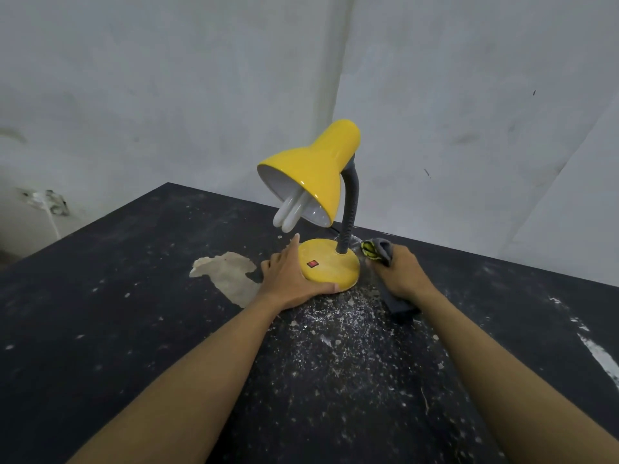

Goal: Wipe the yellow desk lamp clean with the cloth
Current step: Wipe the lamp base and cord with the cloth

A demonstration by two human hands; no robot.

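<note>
The yellow desk lamp (311,169) stands upright on a dark table (134,329), with a grey bendable neck (350,212), a white bulb (288,214) poking out of the shade, and a round yellow base (331,262) bearing a red switch. My left hand (289,276) lies flat against the left and front edge of the base, thumb along its rim. My right hand (398,272) rests on the table just right of the base, closed around a grey cloth (385,249) with a yellow-and-black patch. The cloth's other end sticks out below my wrist.
The tabletop is speckled with white dust and flakes, thickest in front of the lamp. A bare tan patch (227,272) of worn surface lies left of the base. Grey walls (167,95) meet in a corner behind the table's far edge.
</note>
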